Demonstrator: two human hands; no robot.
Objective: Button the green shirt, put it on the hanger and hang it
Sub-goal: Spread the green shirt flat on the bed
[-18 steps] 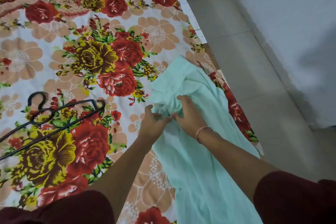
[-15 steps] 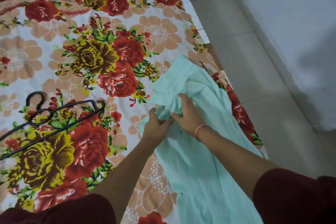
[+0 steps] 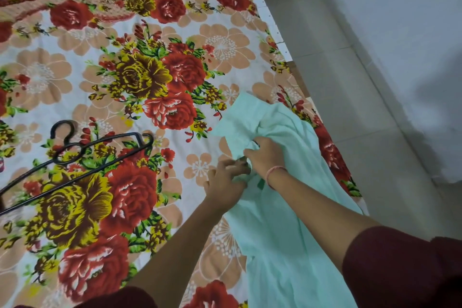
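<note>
Two hands, left hand [image 3: 225, 184] and right hand [image 3: 268, 155], grip the green shirt [image 3: 275, 232] with curled fingers [image 3: 233, 166].

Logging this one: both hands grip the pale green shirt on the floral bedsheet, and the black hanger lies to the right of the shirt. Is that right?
Not quite. The head view shows the black hanger lying to the left of the pale green shirt, apart from it on the floral bedsheet. The left hand and right hand do grip the shirt.
</note>
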